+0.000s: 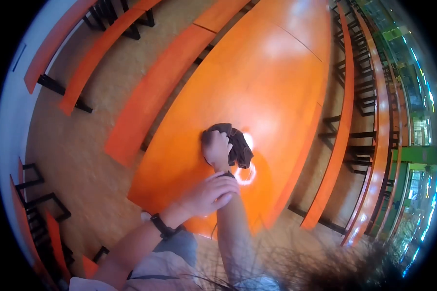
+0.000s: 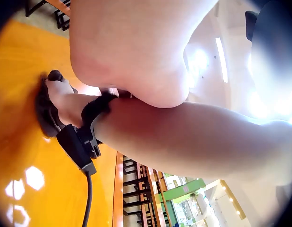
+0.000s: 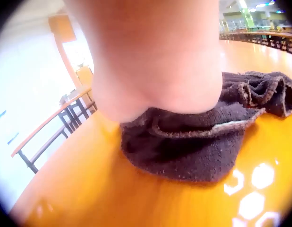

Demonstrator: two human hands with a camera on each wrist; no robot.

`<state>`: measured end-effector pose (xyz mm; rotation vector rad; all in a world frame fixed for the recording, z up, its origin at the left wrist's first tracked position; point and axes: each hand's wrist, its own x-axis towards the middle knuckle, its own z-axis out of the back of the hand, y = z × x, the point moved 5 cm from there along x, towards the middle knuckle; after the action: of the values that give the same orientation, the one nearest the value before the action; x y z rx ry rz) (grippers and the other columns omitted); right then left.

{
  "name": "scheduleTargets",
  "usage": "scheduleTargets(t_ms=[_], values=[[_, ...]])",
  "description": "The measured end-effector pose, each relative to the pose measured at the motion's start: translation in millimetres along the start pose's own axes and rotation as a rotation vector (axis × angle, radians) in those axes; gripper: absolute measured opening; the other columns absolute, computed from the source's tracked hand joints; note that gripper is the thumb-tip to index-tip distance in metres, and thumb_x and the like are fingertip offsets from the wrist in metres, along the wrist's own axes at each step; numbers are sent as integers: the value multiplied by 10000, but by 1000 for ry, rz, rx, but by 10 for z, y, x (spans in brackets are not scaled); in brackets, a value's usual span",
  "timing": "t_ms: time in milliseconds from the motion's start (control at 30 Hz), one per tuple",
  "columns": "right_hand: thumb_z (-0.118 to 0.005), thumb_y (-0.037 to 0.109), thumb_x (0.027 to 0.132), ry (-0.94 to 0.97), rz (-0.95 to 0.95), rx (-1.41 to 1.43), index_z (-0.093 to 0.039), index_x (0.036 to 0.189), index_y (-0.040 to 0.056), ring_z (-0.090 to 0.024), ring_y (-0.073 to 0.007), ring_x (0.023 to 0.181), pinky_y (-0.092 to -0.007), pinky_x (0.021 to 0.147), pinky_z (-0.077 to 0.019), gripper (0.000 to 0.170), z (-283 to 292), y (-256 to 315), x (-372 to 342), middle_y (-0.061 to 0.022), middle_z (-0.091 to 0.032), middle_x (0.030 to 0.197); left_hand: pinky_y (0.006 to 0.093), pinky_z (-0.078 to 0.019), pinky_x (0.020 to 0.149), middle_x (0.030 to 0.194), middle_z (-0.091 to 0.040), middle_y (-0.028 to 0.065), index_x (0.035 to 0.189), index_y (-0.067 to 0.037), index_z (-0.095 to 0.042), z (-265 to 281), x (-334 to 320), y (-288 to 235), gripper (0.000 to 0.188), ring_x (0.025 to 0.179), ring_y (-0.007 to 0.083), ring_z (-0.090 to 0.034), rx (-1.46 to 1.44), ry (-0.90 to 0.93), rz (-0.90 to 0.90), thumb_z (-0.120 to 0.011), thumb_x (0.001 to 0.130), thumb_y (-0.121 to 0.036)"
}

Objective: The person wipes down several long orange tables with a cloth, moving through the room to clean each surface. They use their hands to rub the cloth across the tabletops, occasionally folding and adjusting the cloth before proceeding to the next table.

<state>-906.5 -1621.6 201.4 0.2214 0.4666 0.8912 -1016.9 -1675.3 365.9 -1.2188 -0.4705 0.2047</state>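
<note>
A dark brown cloth with frayed edges lies bunched and folded on the orange table. My right hand rests on its left part, fingers curled into the fabric. In the right wrist view the cloth spreads out from under the hand, one fold standing open. My left hand lies across my right forearm just behind the wrist, fingers wrapped over it beside a black strap. From the left wrist, the back of that hand hides its fingertips. A black wrist device with a cable sits on the right wrist.
Long orange benches run along the table's left, with more benches and black-legged tables on the right. Bright light reflections show on the tabletop near the cloth. A green counter stands far right.
</note>
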Motion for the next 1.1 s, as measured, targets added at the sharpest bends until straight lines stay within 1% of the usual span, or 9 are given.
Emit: scheduleTargets(t_ms=[133, 233, 433, 533, 633, 733, 833, 933, 1100], values=[[-683, 231, 826, -139, 38, 108, -535, 1132, 153, -503, -345, 1101, -501, 878, -369, 349, -35, -58, -147, -135, -505, 1126, 428, -411, 1022, 928, -639, 66, 906, -59, -607, -112, -79, -92, 69, 981, 254, -598, 35, -37, -12, -547, 909, -92], [-667, 307, 859, -126, 14, 153, -531, 1165, 169, -511, -369, 1098, -522, 887, -379, 362, -211, -47, -458, -139, -516, 1126, 471, -351, 1086, 861, -624, 47, 873, -77, -644, -246, -281, -117, 154, 942, 240, -591, 28, 161, 62, -525, 934, -154], [-694, 254, 835, -133, -70, 216, -523, 1172, 175, -505, -354, 1111, -506, 887, -375, 386, -818, 9, -1901, -130, -500, 1124, 412, -448, 903, 756, -616, 56, 762, -71, -598, -795, -1455, -465, 188, 812, 264, -606, 132, 478, -229, -551, 898, -191], [-704, 270, 827, -218, -121, 235, -539, 1152, 173, -512, -357, 1089, -502, 859, -376, 378, -1060, 79, -2584, -126, -507, 1103, 410, -463, 803, 759, -620, 78, 744, -64, -585, -961, -2125, -654, 184, 793, 288, -600, 34, 610, -153, -556, 877, -188], [-707, 274, 822, -245, -142, 262, -553, 1131, 169, -517, -362, 1068, -503, 836, -374, 361, -1286, 332, -2964, -125, -513, 1087, 422, -463, 747, 752, -613, 81, 737, -60, -576, -857, -2629, -764, 179, 790, 294, -594, 51, 581, -210, -561, 865, -183], [-700, 283, 829, -226, -134, 249, -557, 1127, 167, -513, -372, 1067, -518, 832, -373, 350, -1507, 639, -3102, -135, -513, 1101, 415, -462, 755, 739, -596, 81, 736, -55, -569, -607, -2977, -714, 182, 785, 297, -589, 36, 549, -81, -559, 868, -181], [-683, 308, 850, -189, -140, 198, -549, 1127, 162, -510, -376, 1076, -534, 837, -376, 340, -1632, 999, -2977, -141, -512, 1121, 456, -449, 660, 707, -591, 131, 695, -52, -569, -158, -3085, -680, 174, 724, 342, -583, -12, 283, -120, -584, 823, -169], [-659, 298, 864, -137, -92, 149, -547, 1117, 166, -506, -375, 1080, -541, 832, -371, 307, -1679, 1304, -2778, -142, -510, 1117, 444, -453, 673, 696, -577, 127, 690, -48, -559, 179, -3053, -597, 184, 725, 342, -578, -18, 225, -90, -589, 828, -166], [-648, 292, 863, -131, -4, 156, -554, 1101, 174, -505, -380, 1075, -543, 831, -366, 282, -1663, 1438, -2422, -141, -517, 1096, 396, -448, 814, 760, -605, 66, 755, -70, -600, 468, -2846, -419, 179, 821, 274, -584, -10, 208, -19, -537, 892, -166]])
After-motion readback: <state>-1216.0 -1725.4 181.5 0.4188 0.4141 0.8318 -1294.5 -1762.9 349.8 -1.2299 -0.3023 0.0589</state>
